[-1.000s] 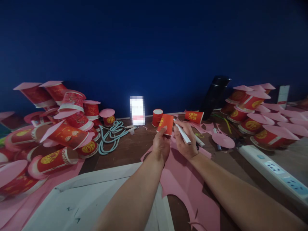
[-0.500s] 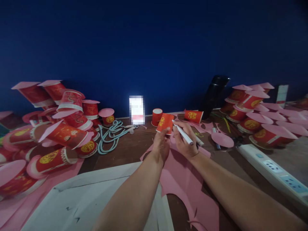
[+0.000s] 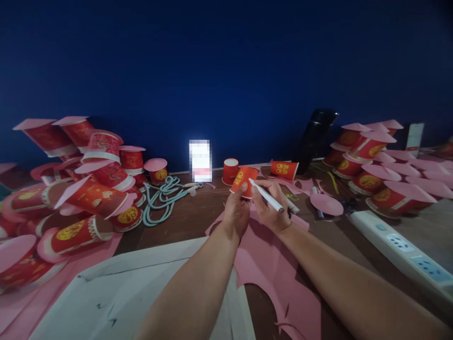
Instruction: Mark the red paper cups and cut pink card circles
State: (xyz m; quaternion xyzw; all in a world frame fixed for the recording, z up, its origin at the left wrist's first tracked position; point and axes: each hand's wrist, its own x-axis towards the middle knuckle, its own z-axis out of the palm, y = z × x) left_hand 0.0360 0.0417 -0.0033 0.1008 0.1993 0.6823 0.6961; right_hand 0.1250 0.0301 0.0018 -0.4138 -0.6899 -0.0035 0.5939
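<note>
Head view: two bare forearms meet over the middle of the desk [image 3: 191, 219]. The left grip [image 3: 236, 212] is clenched on one red cup [image 3: 243, 179], held tilted with its rim toward the lower left, thumb on the side wall. The right grip [image 3: 272, 213] grasps one white pen [image 3: 267, 196] in a writing hold. The pen's far end lies just at the cup's right edge; whether it touches cannot be told. Cup and pen are above a pink sheet [image 3: 269, 264] with cut edges, just beyond both grips.

Two more loose cups are close behind: one mouth-down cup [image 3: 230, 171] just left of the held one, and one lying cup [image 3: 285, 169] to its right. One marker [image 3: 292, 206] lies on the desk just beside the right grip, and one pink disc [image 3: 326, 204] lies a little further right.

Two heaps of red cups capped with pink discs flank the scene, the left heap [image 3: 92, 189] and the right heap [image 3: 375, 170], each too jumbled to count. Also on the desk are one coiled cord [image 3: 163, 198], one black flask [image 3: 316, 134], one power strip [image 3: 399, 245] and one white board [image 3: 141, 288].
</note>
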